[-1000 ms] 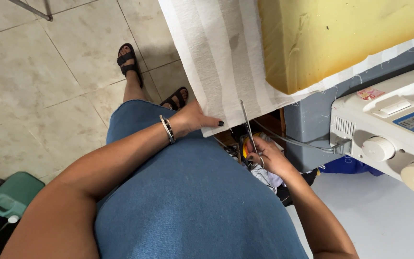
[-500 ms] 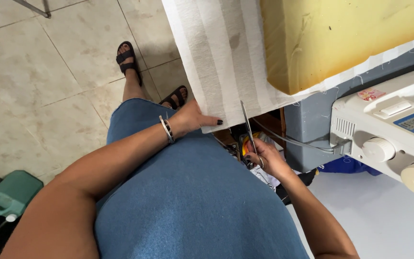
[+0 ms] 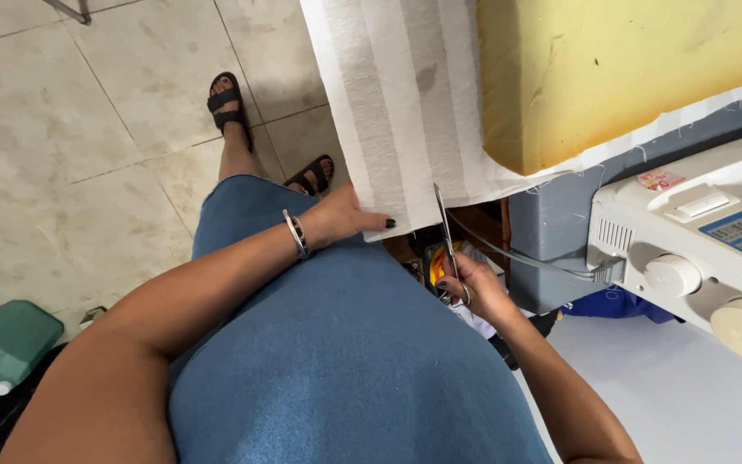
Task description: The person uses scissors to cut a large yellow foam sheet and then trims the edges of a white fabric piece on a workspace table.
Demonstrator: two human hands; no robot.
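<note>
A white and beige striped cloth [image 3: 388, 112] hangs down from under a yellow foam block [image 3: 611, 69]. My left hand [image 3: 341, 216] pinches the cloth's lower edge, a metal bracelet on its wrist. My right hand [image 3: 465, 283] grips a pair of scissors [image 3: 444, 228] by orange handles. The blades point up and meet the cloth's bottom edge just right of my left hand. My lap in blue denim [image 3: 345, 361] fills the foreground.
A white sewing machine [image 3: 697, 249] with round knobs stands at right on a pale table [image 3: 689, 395], a grey cable running from it. My feet in black sandals [image 3: 229, 103] rest on the tiled floor. A green container [image 3: 6, 339] sits at lower left.
The scissors and my right hand have crept slightly up toward the cloth's edge. My left hand keeps its hold on the cloth.
</note>
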